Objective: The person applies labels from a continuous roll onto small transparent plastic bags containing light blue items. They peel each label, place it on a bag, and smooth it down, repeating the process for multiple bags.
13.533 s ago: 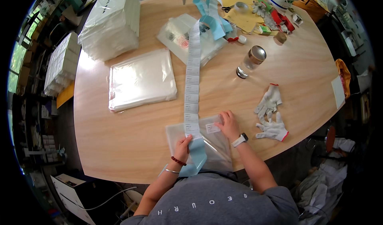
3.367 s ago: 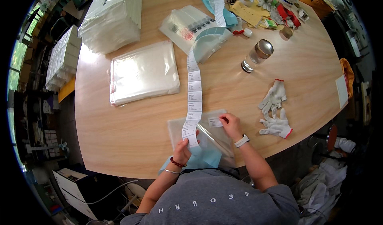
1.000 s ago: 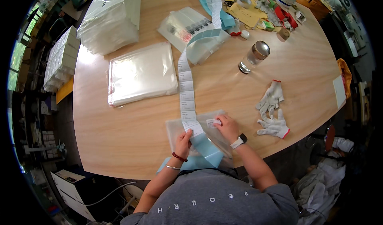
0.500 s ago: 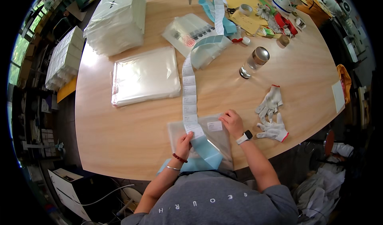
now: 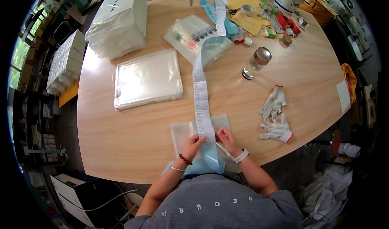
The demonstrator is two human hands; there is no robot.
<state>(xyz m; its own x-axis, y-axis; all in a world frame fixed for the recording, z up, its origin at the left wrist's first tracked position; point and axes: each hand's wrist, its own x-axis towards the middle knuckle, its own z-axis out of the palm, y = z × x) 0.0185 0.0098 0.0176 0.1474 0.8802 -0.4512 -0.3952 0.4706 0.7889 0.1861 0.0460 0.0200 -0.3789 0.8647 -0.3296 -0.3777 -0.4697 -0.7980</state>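
Note:
A long strip of white labels on blue backing [image 5: 201,95] runs down the table toward me. My left hand [image 5: 192,146] pinches its left edge near the lower end, where the bare blue backing curls over. At the strip's right edge, my right hand [image 5: 228,140] has its fingers bent together on the label border; the fingertips are partly hidden. Beneath the strip and both hands lies a clear plastic bag [image 5: 181,132], flat at the table's near edge. The label seen on the bag earlier is now covered.
A stack of clear bags [image 5: 148,81] lies left of the strip, with a taller wrapped stack [image 5: 117,24] behind. To the right are a glass bottle [image 5: 257,62] and white work gloves [image 5: 277,129]. Tape, scissors and yellow envelopes [image 5: 249,24] crowd the far right.
The label strip has shifted right over the bag, my left hand moving with it. My right hand has left the bag's label and come down and left to the strip's edge.

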